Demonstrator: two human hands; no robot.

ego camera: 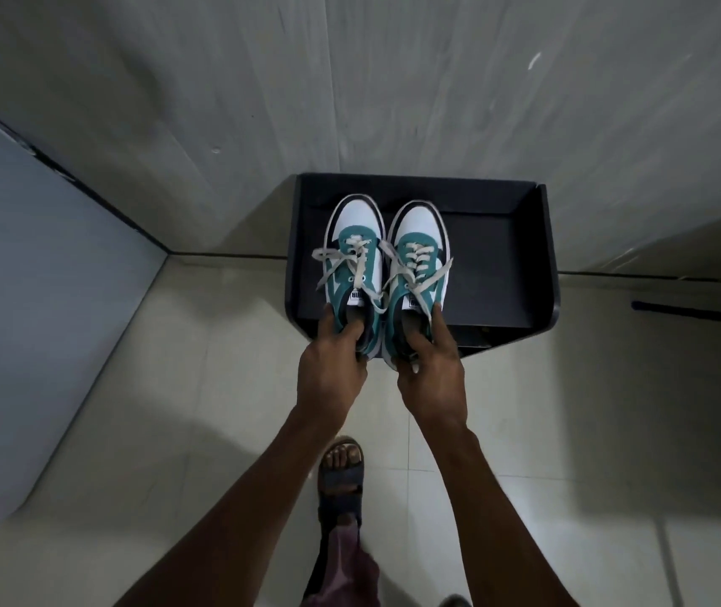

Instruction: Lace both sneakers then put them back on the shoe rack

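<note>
Here, in the head view, the person holds one sneaker in each hand over the top of a black shoe rack [542, 238] that stands against a grey wall [393, 81]; the left hand [332, 370] grips the heel end of the left sneaker [352, 256], with the thumb on the outer side and the fingers curled into the opening; the right hand [430, 374] grips the heel end of the right sneaker [420, 260] in the same manner, thumb on the outer side; so each grip is closed around its own shoe. The two sneakers are teal and white with dark toe rims; they lie side by side, touching, toes pointing to the wall, in the left part of the rack's top tray; whether the soles already rest on the tray I cannot tell. Both shoes are laced with pale laces [415, 273], whose loose ends spread out to the sides. Below, on the light tiled floor [218, 343], one foot in a dark sandal [341, 479] is visible between the forearms.
</note>
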